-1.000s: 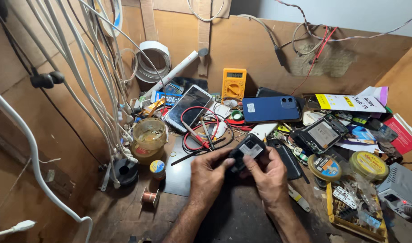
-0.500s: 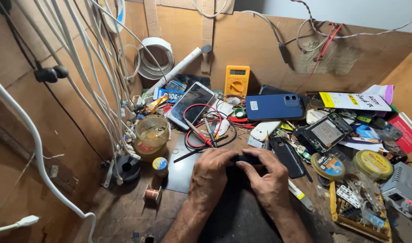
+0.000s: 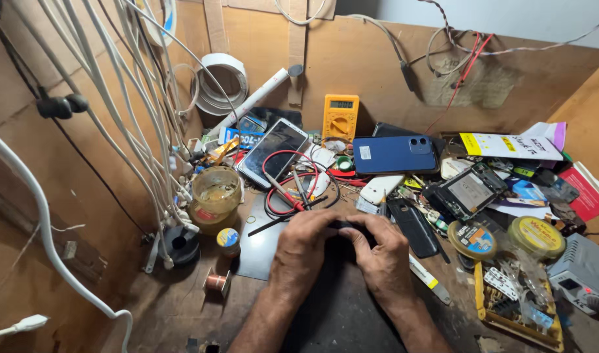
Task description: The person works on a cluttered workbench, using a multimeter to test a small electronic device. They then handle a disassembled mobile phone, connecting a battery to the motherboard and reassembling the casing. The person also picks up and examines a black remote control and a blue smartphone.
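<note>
Small dark device (image 3: 342,226) — pinched between both hands just above a dark mat (image 3: 267,245), near the middle of a cluttered wooden bench (image 3: 175,307). Boxed in by plywood walls; white cables (image 3: 116,98) hanging well off beyond the left hand (image 3: 306,252). Just past the fingertips: red and black probe leads (image 3: 293,189), a phone lying face up (image 3: 273,150), a yellow multimeter (image 3: 340,116), a blue phone (image 3: 394,153). Beside the right hand (image 3: 381,255), a black handset (image 3: 414,225) and round tins (image 3: 473,238). Left of the left-hand fingers, a glass jar (image 3: 214,196) and a copper wire spool (image 3: 216,282).

Mostly hidden — only a thin black edge showing between the thumbs. Fingers of both hands curled together, clamped on it. Shape hard to make out.
</note>
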